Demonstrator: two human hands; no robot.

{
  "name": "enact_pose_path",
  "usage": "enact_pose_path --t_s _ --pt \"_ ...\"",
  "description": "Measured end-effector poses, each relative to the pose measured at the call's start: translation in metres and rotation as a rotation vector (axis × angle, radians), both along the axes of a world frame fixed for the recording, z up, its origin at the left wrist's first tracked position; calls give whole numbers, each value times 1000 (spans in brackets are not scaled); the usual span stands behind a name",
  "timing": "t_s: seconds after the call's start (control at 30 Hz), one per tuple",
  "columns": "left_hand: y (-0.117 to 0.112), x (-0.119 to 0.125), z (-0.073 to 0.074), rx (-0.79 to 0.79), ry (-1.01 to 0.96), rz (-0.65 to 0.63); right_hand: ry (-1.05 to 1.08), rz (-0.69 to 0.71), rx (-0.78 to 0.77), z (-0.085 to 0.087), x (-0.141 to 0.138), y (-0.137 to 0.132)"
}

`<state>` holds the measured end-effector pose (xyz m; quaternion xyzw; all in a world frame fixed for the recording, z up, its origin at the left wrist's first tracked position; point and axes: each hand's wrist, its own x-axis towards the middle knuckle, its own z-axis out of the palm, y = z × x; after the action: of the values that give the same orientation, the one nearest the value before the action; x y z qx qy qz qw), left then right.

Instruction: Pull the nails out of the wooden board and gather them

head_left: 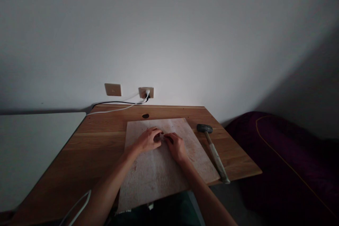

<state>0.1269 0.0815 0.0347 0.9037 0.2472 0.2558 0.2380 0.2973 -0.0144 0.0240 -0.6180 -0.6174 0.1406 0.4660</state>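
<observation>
My left hand point(150, 139) and my right hand point(176, 145) meet over a pale, worn wooden board point(150, 180). Between their fingertips is a small whitish piece point(162, 136), too small and dim to name. The left fingers curl round toward it, with thumb and forefinger closing on its left side. On the other side, the right thumb and fingers pinch at it. A mallet point(204, 128) with a dark head and a partly white handle lies to the right of the board, its handle end near the table's front edge.
The wooden table point(97, 148) stands against a white wall, with a dark oval hole point(145, 116) near its back. A socket point(146, 92) holds plugs with a black and a white cable point(113, 111) running left. A white panel point(34, 148) is at left, purple fabric point(265, 148) at right.
</observation>
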Motion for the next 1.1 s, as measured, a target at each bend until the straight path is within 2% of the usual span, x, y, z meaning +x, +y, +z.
enact_pose_path --t_s 0.17,0.43,0.87,0.97,1.1 --pt "-5 -2 4 54 53 -3 65 -70 18 -3 4 2" --pt "3 -1 -5 46 -18 -78 125 -254 13 -9 13 5" --pt "1 0 -1 23 -23 -77 -63 -195 -9 -15 8 5" --pt "-1 0 0 68 7 -35 -84 -185 -13 -15 8 5" --pt "-5 0 0 289 90 153 -97 -172 -9 -15 6 5"
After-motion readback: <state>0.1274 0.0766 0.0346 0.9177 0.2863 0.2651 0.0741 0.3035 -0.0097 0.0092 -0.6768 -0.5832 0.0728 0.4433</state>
